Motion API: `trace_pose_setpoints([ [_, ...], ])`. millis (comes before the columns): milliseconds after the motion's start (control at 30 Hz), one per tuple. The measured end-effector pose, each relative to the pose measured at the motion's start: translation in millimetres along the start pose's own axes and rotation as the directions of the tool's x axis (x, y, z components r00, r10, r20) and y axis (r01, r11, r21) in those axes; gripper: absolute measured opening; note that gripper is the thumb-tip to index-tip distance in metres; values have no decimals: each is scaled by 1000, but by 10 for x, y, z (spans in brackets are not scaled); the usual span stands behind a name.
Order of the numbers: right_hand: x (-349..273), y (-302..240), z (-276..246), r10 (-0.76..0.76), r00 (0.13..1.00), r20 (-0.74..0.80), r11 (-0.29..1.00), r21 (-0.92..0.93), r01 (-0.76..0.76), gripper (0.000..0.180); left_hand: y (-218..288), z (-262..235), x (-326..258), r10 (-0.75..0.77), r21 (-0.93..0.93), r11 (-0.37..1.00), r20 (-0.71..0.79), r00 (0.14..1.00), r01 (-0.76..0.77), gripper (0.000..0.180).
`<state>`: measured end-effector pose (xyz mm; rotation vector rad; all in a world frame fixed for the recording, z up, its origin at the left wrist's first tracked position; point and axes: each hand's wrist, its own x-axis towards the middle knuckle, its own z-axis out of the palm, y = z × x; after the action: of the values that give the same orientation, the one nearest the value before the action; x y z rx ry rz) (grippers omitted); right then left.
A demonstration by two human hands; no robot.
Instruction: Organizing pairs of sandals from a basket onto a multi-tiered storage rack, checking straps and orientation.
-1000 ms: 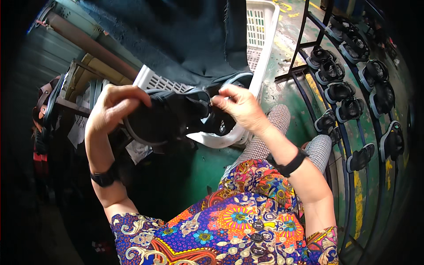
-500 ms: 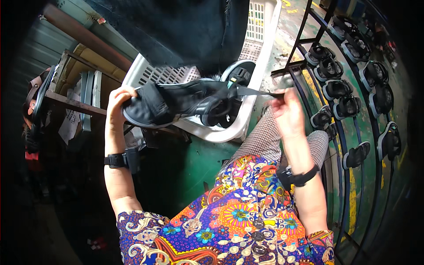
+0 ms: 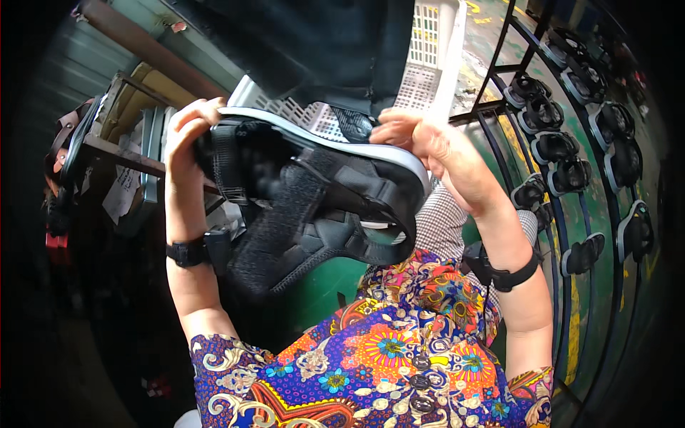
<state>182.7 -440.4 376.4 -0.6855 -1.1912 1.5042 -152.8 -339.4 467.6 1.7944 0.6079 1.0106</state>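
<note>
Raised since the earlier frame, the black sandal (image 3: 314, 207) now sits close under the camera, turned on its side with its pale sole rim uppermost, and the right hand has come back to it. Nearest, the left hand (image 3: 187, 153) is curled shut around one end of the sandal, thumb and fingers wrapping the sole. The right hand (image 3: 435, 146) pinches the other end at the sole edge, fingers closed on it. Its straps hang open and unfastened, so the handling looks to be mid-way, not finished. One sandal is in hand. Behind it one white slatted crate (image 3: 428, 64) stands on the green floor. Farther right, a black rack (image 3: 571, 150) carries about ten similar sandals on pegs.
</note>
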Motion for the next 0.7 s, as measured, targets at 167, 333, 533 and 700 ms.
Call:
trace_pose_setpoints([
  [167,-599,81,-229,156,979,135,930,-354,-99,66,-187,730,437,-77,54,997,338,938,62,22],
  [333,-1200,195,-455,267,964,-24,948,-171,-267,76,-635,1471,658,-106,-75,985,464,879,158,19],
  [533,-1937,206,-369,114,913,-392,954,-214,-211,36,-973,2093,717,-127,-59,975,640,758,213,17],
  [700,-2313,313,-126,104,819,-564,835,-398,-380,17,-1187,2647,692,-96,-62,967,808,582,245,17],
])
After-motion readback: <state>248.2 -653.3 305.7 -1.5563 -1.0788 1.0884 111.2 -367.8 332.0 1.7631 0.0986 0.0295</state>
